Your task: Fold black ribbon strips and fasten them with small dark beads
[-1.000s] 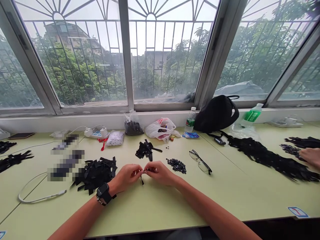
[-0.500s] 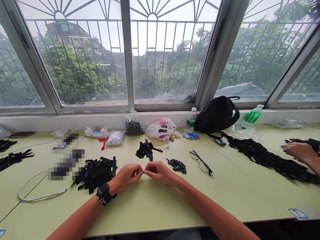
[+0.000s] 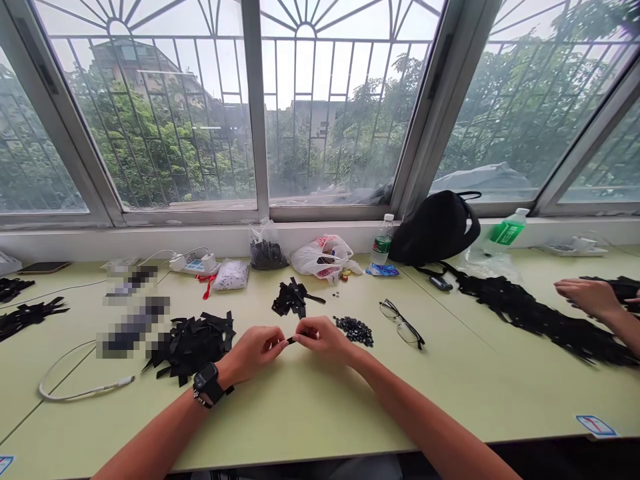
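The person's left hand (image 3: 256,350) and right hand (image 3: 323,339) each have the grip pinching one short, flat black fabric strip (image 3: 291,341), held between them above the pale green surface (image 3: 290,417). Two heaps of black fabric strips lie nearby: a larger one (image 3: 195,347) beyond the left wrist, a smaller one (image 3: 289,298) ahead. One cluster of glossy, round black pieces (image 3: 354,330) lies just beside the right hand. Between the forearms, open room reaches the front edge. Half a second ago the fingertips nearly met; now they stand slightly apart.

Black strip (image 3: 291,341) partly hidden by fingers (image 3: 276,347), co-worker's forearm (image 3: 628,330) cut off at right, dark item (image 3: 133,329) pixelated
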Demonstrator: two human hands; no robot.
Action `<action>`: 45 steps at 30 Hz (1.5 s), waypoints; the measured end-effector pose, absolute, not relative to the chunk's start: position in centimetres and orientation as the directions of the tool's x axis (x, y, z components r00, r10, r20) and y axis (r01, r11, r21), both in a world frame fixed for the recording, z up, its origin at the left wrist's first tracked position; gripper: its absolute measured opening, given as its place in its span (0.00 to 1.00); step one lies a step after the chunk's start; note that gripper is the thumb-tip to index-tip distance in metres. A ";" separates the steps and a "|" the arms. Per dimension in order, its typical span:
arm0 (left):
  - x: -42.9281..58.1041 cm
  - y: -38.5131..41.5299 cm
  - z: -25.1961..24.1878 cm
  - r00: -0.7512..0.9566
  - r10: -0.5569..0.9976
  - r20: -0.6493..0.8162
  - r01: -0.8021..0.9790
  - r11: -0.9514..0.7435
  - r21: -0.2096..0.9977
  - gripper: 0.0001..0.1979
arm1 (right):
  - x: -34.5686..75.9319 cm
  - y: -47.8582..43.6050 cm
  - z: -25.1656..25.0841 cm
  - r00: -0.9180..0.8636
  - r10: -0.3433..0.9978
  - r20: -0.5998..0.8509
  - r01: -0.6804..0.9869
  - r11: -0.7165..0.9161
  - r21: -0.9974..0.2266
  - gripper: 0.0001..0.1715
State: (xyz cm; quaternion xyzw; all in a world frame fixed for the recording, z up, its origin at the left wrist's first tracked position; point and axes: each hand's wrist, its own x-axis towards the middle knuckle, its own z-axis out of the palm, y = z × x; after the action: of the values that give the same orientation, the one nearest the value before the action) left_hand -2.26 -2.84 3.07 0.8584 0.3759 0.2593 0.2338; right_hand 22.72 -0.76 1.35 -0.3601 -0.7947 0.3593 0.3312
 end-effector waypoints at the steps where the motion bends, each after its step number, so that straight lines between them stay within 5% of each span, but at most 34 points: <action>1: -2.3 -2.8 3.1 0.582 0.766 0.273 0.523 -0.610 0.596 0.13 | 22.7 -0.7 1.3 -0.521 0.811 0.265 0.335 0.480 -0.810 0.12; 25: -2.6 -2.5 2.9 0.590 0.764 0.262 0.523 -0.609 0.597 0.12 | 22.7 -1.3 1.6 -0.578 0.791 0.202 0.357 0.468 -0.809 0.13; 45: -3.0 -2.6 3.7 0.581 0.773 0.254 0.547 -0.603 0.581 0.13 | 22.8 -1.8 2.5 -0.647 0.725 0.236 0.470 0.623 -0.625 0.06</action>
State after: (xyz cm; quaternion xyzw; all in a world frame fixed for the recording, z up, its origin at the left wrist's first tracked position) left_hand -3.01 -2.63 3.75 0.8598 0.3837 0.2492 0.2267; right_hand 22.76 -1.79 2.54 -0.3441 -0.8682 0.2645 0.2407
